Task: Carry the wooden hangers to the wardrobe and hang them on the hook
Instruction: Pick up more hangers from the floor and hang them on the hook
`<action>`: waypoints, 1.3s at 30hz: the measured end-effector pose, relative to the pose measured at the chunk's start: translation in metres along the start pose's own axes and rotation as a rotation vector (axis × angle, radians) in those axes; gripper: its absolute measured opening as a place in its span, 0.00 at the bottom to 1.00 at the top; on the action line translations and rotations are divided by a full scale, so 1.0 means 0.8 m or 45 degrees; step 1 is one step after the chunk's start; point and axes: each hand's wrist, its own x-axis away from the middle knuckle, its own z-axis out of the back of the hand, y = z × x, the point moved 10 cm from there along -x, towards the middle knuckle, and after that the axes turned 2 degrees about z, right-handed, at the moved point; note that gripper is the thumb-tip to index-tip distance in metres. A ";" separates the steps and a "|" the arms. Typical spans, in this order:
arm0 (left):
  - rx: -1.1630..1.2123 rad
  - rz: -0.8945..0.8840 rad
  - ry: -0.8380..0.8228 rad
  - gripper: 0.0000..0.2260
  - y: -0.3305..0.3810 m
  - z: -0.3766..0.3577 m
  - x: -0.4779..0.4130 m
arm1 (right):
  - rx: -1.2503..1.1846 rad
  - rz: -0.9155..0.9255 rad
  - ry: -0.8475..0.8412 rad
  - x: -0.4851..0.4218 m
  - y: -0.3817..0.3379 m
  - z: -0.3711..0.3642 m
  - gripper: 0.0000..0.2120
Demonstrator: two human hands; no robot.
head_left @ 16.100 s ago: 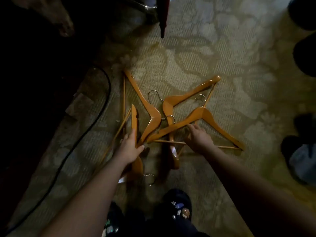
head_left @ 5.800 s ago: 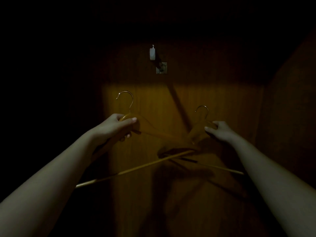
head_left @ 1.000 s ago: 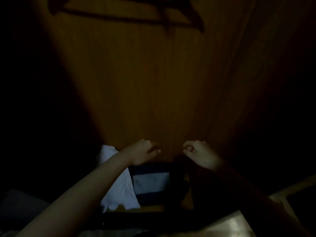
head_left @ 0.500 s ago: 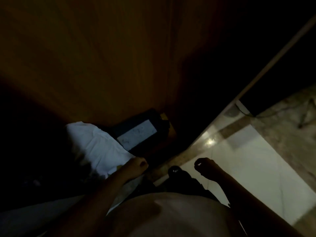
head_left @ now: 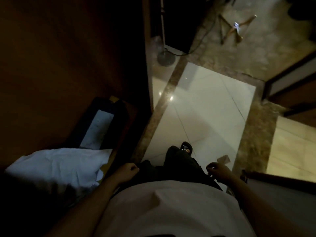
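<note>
Several wooden hangers [head_left: 234, 29] lie in a loose heap on the patterned carpet at the far top right, blurred and small. The dark wooden wardrobe [head_left: 68, 53] fills the left half of the view; its hook is out of sight. My left hand [head_left: 127, 171] hangs by my hip with fingers loosely curled and holds nothing. My right hand [head_left: 217, 171] hangs at my other side, fingers loosely curled, also with nothing in it. Both hands are far from the hangers.
A white pillow or cloth [head_left: 56, 165] and a dark box with a pale label [head_left: 97, 128] lie on the wardrobe floor. White floor tiles [head_left: 205, 108] with a brown border lead to the carpet. A black cable [head_left: 198, 43] and a round stand base [head_left: 165, 58] sit beside the wardrobe edge.
The view has swung right, away from the wardrobe interior toward the tiled floor and the carpet with the hangers. Both hands have dropped to my sides and hold nothing.
</note>
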 end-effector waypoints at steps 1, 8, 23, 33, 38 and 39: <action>-0.049 -0.019 -0.015 0.08 0.018 -0.003 0.002 | -0.025 -0.033 0.009 0.002 0.022 0.002 0.13; -0.118 -0.029 -0.064 0.10 0.125 -0.037 -0.028 | -0.122 -0.111 -0.009 -0.003 0.129 0.045 0.13; -0.176 -0.073 0.056 0.08 0.324 -0.072 -0.089 | -0.331 -0.067 0.013 -0.080 0.165 0.223 0.14; -0.116 -0.084 -0.025 0.09 0.446 0.015 -0.186 | -0.517 0.213 0.250 -0.179 -0.015 0.442 0.13; -0.179 -0.141 -0.072 0.11 0.530 0.082 -0.239 | -0.599 0.180 0.332 -0.212 -0.063 0.514 0.13; -0.233 -0.166 -0.094 0.09 0.547 0.091 -0.248 | -0.615 0.167 0.351 -0.216 -0.065 0.524 0.13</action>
